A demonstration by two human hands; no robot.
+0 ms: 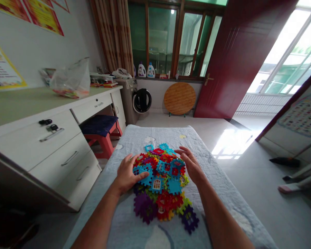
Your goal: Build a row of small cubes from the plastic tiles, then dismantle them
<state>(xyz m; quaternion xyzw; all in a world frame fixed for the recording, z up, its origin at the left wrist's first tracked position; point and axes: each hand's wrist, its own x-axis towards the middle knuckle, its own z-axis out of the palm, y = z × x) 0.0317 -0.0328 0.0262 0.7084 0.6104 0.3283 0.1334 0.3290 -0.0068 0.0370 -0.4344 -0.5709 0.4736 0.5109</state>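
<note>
A heap of interlocking plastic building pieces (168,186) in blue, red, purple, green and yellow lies on a table with a pale blue cloth (121,214). Many are flat squares with toothed edges, some with window shapes. My left hand (128,174) rests against the heap's left side, fingers apart, its thumb lying over a blue piece (142,169). At the right side, my right hand (191,164) is held with fingers spread beside the heap, close to a raised blue piece (180,165). A dark purple window piece (190,218) lies at the near right edge.
A white desk (54,138) with a plastic bag (72,81) stands on the left, with a red stool (102,135) beside it. Beyond the table are a washing machine (131,98), a round wooden board (180,98) and a dark red door (230,58).
</note>
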